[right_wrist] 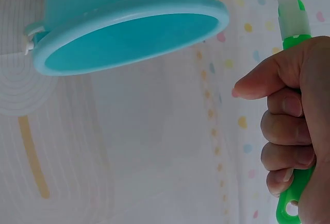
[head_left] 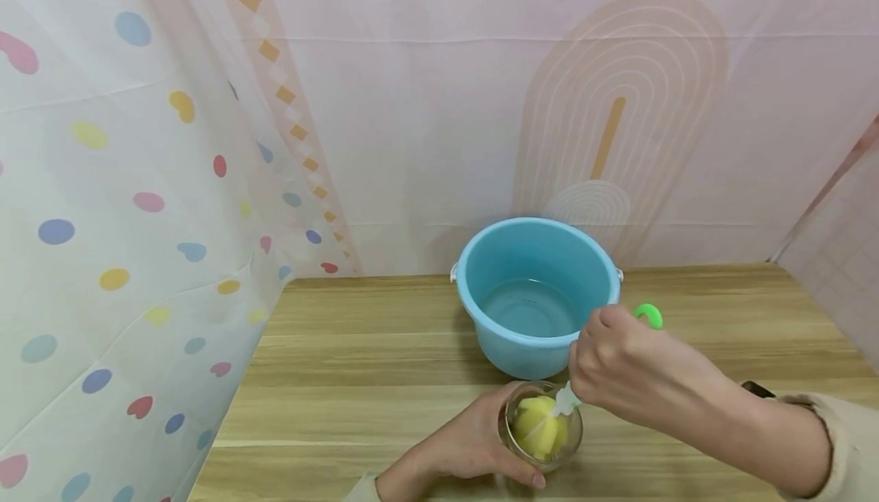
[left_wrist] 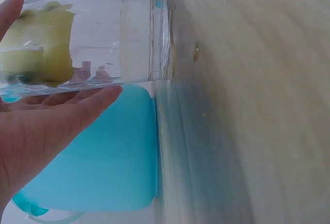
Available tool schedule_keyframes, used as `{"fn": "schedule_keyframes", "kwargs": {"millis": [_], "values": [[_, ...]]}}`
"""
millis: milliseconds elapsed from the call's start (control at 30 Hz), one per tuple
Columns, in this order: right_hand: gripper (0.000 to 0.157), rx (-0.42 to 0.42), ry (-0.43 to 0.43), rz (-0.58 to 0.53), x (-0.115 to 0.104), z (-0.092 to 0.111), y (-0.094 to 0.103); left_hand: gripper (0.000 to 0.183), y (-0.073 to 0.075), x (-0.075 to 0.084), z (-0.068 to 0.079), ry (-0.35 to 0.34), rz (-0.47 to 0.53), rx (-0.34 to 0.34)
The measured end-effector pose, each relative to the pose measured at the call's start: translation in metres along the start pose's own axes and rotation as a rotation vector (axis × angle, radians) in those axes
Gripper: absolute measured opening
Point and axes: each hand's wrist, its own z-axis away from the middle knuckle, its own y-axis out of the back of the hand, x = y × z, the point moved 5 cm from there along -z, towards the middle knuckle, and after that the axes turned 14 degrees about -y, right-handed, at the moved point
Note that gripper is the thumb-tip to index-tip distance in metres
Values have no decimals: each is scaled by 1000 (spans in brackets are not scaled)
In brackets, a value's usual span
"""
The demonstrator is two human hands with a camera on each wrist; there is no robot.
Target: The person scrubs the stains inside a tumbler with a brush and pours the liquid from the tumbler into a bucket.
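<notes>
My left hand (head_left: 474,437) curves around a clear drinking glass (left_wrist: 98,38) standing on the table, thumb on the near side and fingers on the far side. Inside the glass sits the yellow sponge head (head_left: 539,427) of a cup brush. In my right hand (head_left: 621,357) I grip the brush's green handle (right_wrist: 304,175) in a fist, tilted above the rim. A whitish neck (head_left: 566,400) joins handle and sponge. From the left wrist, the sponge is in the upper part of the glass, above its base.
A light blue bucket (head_left: 529,357) with some water in it stands just behind the glass, its white handle mounts at the sides. Part of a black object (head_left: 758,388) shows behind my right forearm. Patterned cloth (head_left: 426,143) hangs behind and left of the wooden table (head_left: 343,380).
</notes>
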Motion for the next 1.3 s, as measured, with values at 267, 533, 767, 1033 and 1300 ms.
{"fn": "schedule_keyframes", "kwargs": {"millis": [267, 533, 767, 1033, 1300], "values": [[48, -16, -6, 27, -1, -9, -2, 77, -1, 1, -1, -6, 0, 16], [47, -56, -3, 39, 3, -11, -11, 88, -1, -2, -1, -21, 4, 16], [47, -46, -7, 38, 6, -8, -16, 91, -1, -1, 1, -11, -22, 16], [42, -68, -4, 41, 10, -1, -19, 91, -1, -1, 0, -17, -10, 16], [43, -57, -7, -17, 14, 5, -14, 87, -1, -1, 1, -13, -9, 11]]}}
